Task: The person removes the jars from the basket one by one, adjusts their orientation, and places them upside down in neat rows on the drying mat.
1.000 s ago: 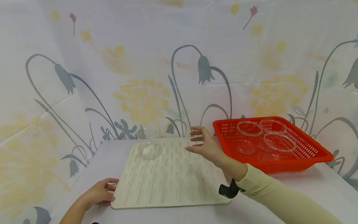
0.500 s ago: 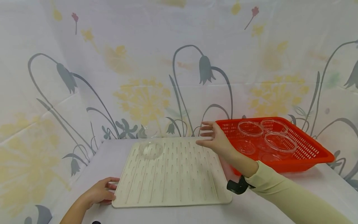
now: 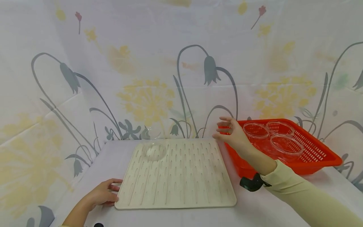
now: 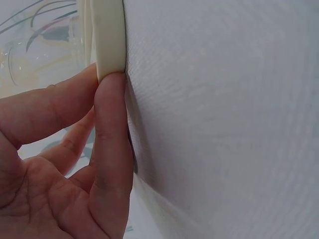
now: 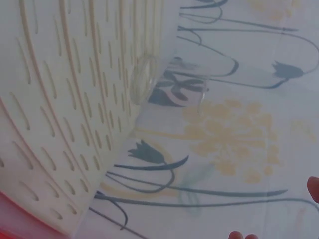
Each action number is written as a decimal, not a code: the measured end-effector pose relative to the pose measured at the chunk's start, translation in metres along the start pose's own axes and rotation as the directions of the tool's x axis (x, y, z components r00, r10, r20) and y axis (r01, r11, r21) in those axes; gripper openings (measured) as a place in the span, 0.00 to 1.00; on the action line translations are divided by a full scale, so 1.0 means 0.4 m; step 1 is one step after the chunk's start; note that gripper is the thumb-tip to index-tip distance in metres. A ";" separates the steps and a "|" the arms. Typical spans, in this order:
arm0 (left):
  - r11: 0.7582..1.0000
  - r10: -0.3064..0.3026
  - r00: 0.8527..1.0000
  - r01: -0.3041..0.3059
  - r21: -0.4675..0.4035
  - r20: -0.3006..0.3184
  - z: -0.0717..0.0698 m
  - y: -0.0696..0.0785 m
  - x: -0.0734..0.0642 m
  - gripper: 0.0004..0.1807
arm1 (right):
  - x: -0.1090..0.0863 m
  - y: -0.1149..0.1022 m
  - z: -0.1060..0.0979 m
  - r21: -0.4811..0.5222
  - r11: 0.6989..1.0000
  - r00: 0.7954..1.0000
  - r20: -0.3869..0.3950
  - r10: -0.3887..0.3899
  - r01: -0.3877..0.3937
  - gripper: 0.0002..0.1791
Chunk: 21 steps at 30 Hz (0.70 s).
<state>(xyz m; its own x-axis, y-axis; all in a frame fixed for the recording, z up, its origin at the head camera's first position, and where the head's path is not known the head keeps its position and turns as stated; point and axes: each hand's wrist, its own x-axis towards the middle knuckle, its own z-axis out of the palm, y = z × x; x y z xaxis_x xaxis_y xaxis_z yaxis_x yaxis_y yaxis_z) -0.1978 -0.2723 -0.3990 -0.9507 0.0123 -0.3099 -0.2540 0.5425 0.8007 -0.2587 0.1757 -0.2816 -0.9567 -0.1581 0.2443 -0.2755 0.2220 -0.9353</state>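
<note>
My left hand (image 3: 102,194) rests at the near left corner of a cream ridged drying mat (image 3: 181,179). In the left wrist view, the fingertips (image 4: 110,84) touch the end of the mat's edge (image 4: 110,37). A clear, see-through cylindrical container (image 3: 154,152) stands on the mat's far left part; the right wrist view also shows this container (image 5: 144,79) near the mat's back edge. My right hand (image 3: 236,135) is raised by the left rim of a red plastic basket (image 3: 286,168), fingers apart and curved, holding nothing.
Inside the basket are several clear round containers (image 3: 287,145) with their rims upward. A white cloth (image 3: 204,217) covers the table, and a flower-printed curtain (image 3: 158,63) hangs close behind. A black wrist camera (image 3: 252,183) sits below my right wrist.
My right hand has moved right, from above the mat's far side to the basket's left rim, with nothing in it. The left hand and the clear container on the mat stay put.
</note>
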 end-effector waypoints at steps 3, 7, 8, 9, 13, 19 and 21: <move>1.000 0.003 1.000 -0.003 0.001 0.002 -0.001 0.001 -0.001 0.34 | 0.005 0.003 -0.024 0.016 1.000 1.000 -0.025 0.017 -0.017 0.38; 1.000 0.007 1.000 -0.007 0.003 0.006 -0.001 0.002 -0.002 0.34 | 0.007 0.008 -0.056 -0.026 0.999 0.998 -0.049 0.033 -0.034 0.39; 1.000 0.008 1.000 -0.008 0.003 0.006 0.000 0.002 -0.002 0.34 | 0.007 0.010 -0.063 -0.034 0.999 0.998 -0.053 0.034 -0.036 0.40; 1.000 0.006 1.000 -0.006 0.005 0.003 0.000 0.002 -0.002 0.34 | 0.007 0.011 -0.069 -0.045 0.998 0.998 -0.056 0.035 -0.037 0.40; 1.000 0.012 1.000 -0.012 0.015 -0.004 0.001 0.003 0.000 0.34 | 0.009 0.018 -0.090 -0.059 0.997 0.998 -0.060 0.036 -0.040 0.39; 1.000 0.001 1.000 -0.001 0.018 -0.012 0.003 0.004 0.000 0.34 | 0.019 0.040 -0.121 -0.065 0.996 0.997 -0.055 0.058 -0.062 0.38; 1.000 -0.004 1.000 0.004 0.021 -0.014 0.003 0.004 -0.001 0.34 | 0.023 0.047 -0.133 -0.069 0.995 0.996 -0.057 0.069 -0.073 0.38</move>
<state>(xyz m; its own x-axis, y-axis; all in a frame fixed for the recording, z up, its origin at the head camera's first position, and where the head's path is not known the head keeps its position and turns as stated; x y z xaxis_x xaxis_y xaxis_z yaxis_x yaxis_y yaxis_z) -0.1977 -0.2705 -0.3983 -0.9521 -0.0013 -0.3057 -0.2539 0.5601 0.7886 -0.2774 0.2297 -0.2831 -0.9772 -0.0877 0.1936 -0.2112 0.2984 -0.9308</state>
